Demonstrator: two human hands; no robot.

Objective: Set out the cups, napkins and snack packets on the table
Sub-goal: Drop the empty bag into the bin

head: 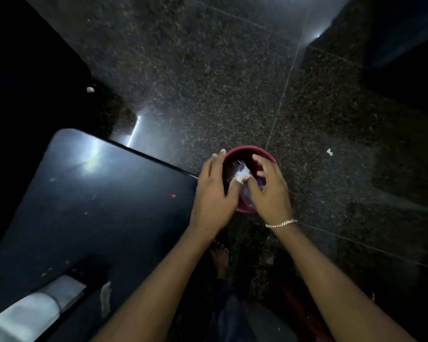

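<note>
A red bucket (262,152) stands on the dark speckled floor just past the table's corner. Inside it I see a crumpled white napkin-like thing (242,172) and something purple, perhaps a packet (246,197). My left hand (213,193) reaches in from the left, its thumb and fingertips pinched against the white thing. My right hand (269,191), with a chain bracelet on the wrist, curls over the purple thing; its grip is hidden. On the dark table (97,206), at the lower left, lies a white stack that looks like cups (35,309).
The table's far edge runs diagonally toward the bucket. A small pale scrap (105,299) lies on the table near the stack. Bits of white litter (329,151) dot the floor. A bare foot (220,255) stands below the bucket. Dark furniture fills the upper left and right.
</note>
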